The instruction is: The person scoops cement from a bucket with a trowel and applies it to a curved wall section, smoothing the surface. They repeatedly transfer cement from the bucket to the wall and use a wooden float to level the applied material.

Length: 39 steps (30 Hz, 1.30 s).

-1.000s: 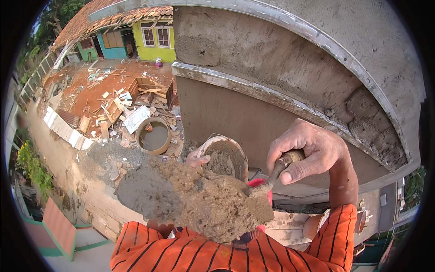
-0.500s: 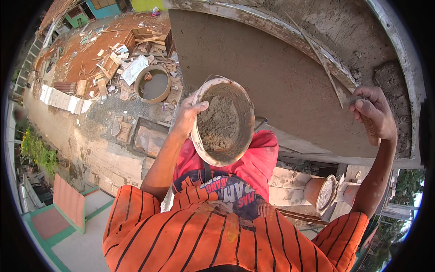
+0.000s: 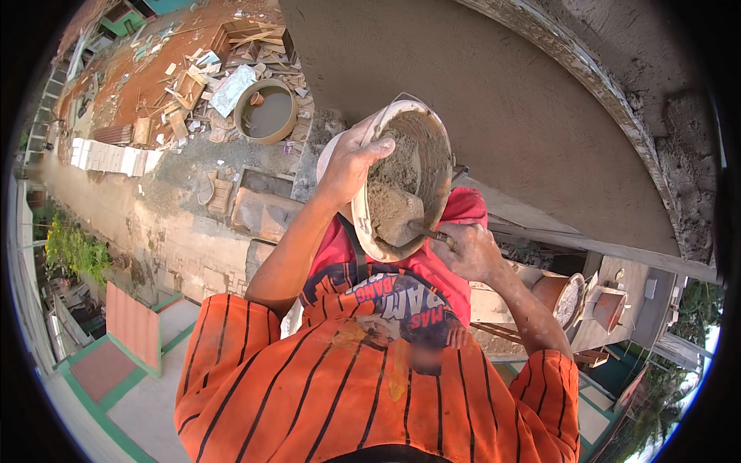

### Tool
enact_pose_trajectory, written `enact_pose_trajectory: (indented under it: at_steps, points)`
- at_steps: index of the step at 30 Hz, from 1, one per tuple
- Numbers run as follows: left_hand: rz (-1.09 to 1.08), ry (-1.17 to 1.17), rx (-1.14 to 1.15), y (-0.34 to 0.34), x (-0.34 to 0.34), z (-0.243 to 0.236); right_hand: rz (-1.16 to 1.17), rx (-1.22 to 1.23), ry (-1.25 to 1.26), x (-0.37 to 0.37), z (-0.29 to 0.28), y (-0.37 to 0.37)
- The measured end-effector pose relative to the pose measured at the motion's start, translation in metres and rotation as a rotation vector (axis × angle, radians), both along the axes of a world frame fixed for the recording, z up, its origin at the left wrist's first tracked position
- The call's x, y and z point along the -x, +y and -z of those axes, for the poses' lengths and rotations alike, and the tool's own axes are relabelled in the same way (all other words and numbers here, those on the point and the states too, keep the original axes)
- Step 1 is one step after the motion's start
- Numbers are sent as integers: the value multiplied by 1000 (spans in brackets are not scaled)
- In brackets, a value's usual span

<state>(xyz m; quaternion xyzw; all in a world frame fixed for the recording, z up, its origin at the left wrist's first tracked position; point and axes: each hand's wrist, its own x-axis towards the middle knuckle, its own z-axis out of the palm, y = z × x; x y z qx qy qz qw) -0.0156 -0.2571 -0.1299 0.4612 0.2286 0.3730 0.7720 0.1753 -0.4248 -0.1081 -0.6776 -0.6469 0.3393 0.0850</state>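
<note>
Nearest: orange shirt with dark stripes, reddish-pink trousers beyond its hem. The bucket is up in front of the trousers, mouth facing the head view; whether anything props it from below, cannot tell.

Both hands engaged. Left hand clamps the bucket's left side, thumb hooked over the rim; its other fingers are mostly out of sight behind the wall. Right hand is curled round the handle of a trowel, whose blade dips inside the near right part of the bucket, against grey-brown mortar.

Handling, by judgement: bucket fairly heavy with that load, wall firm, crusted rim gritty and perhaps slick where wet. Best hold is the rim, thumb inside and fingers outside, with a palm underneath if it sags. Mortar looks soft, damp and clumpy, likely to cling to metal. Trowel light and stiff; grip belongs on the handle, clear of the smeared blade.

Farther out: at right, a brownish tub with pale residue. Ahead, a broad grey-brown plastered wall. Beyond, upper left, a round vat of murky liquid, then a heap of broken timber.
</note>
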Motion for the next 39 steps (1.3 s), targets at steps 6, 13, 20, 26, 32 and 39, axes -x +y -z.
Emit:
enact_pose_trajectory:
  at_steps: [6, 13, 20, 26, 32, 39]
  points:
    - [-62, 27, 44, 8, 19, -6, 41, 80, -136, -15, 21, 2]
    - [-124, -80, 82, 17, 38, 13, 68, 67, -183, -27, -27, 20]
    - [-132, -122, 193, 16, 48, 16, -84, -92, -225, -18, -132, 52]
    - [-147, 18, -79, 18, 50, 45, -352, -270, -49, 6, -222, 74]
    - [-132, -24, -38, 15, 47, 45, -730, -278, 340, 52, -280, 110]
    - [-127, -104, -8, 19, 35, 38, -346, 37, 533, 19, -298, 190]
